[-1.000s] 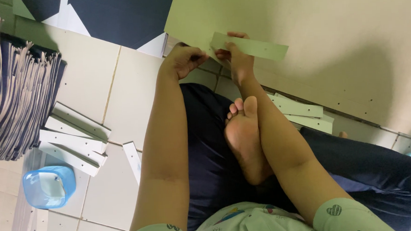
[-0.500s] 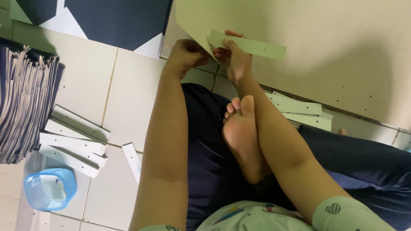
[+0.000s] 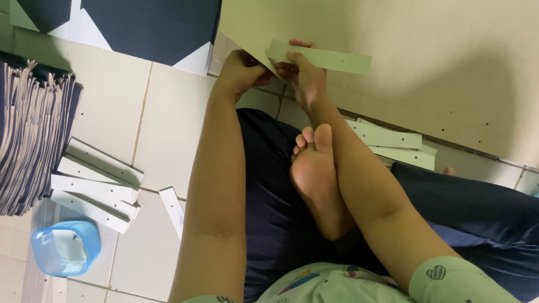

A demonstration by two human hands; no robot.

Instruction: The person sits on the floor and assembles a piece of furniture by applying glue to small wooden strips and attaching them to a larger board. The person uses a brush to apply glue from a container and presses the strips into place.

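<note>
A large beige cardboard sheet [image 3: 436, 56] lies on the tiled floor [image 3: 114, 116] before me, a fanned stack of folded dark sheets [image 3: 17, 140] left. My left hand [image 3: 244, 73] pinches the sheet's corner; my right hand [image 3: 302, 76] clamps one punched strip [image 3: 326, 57]. About five loose strips [image 3: 96, 188] wait left, two more strips [image 3: 398, 141] right, so much seems left.

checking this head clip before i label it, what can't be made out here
- Head view: left hand fingertips, hidden behind the corner of the big cardboard sheet.
- Blue plastic tub: contents blurred by its translucent wall.
- Stack of folded sheets: cut off by the left edge.
- Right hand on the cardboard strip: palm side hidden by the hand itself.
</note>
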